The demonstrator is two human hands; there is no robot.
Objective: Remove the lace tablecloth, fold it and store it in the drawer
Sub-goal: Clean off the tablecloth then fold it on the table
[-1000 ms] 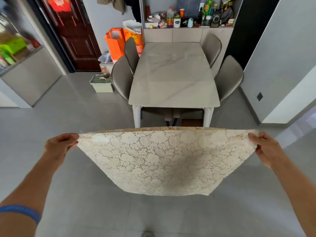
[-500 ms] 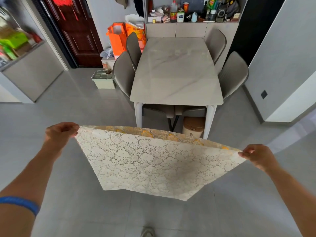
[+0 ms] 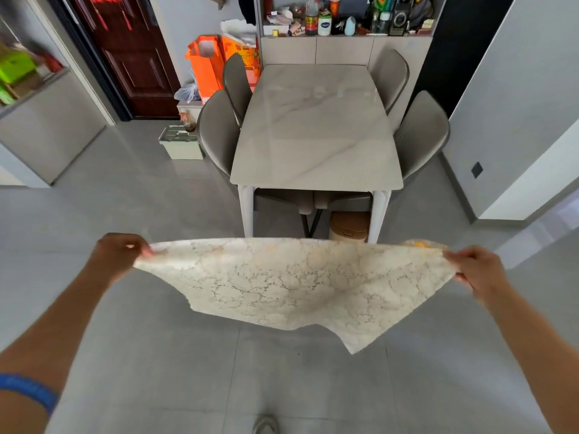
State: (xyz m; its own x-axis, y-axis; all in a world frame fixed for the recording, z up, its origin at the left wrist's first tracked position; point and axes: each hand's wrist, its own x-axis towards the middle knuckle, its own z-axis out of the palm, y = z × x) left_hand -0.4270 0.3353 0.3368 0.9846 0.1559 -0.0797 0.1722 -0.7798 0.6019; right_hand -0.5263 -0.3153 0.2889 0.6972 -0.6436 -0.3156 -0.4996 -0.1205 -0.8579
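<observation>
The cream lace tablecloth [image 3: 288,286] hangs in the air in front of me, folded over and stretched wide, with its lower edge blurred and swinging. My left hand [image 3: 117,255] pinches its upper left corner. My right hand [image 3: 477,270] pinches the upper right corner, where a bit of yellow underside shows. Both arms are stretched forward over the grey floor. The marble dining table [image 3: 316,130] stands bare beyond the cloth. No drawer can be made out.
Several grey chairs [image 3: 216,133] flank the table. A brown bin [image 3: 349,227] sits under it. A pale box [image 3: 181,144] and orange bags [image 3: 205,65] stand left of the table. A cluttered sideboard [image 3: 344,47] lines the back wall, and a grey cabinet [image 3: 47,126] stands at the left.
The right hand has risen level with the left, so the top edge is horizontal again. The cloth's lower edge has swung and now hangs lowest at the right.
</observation>
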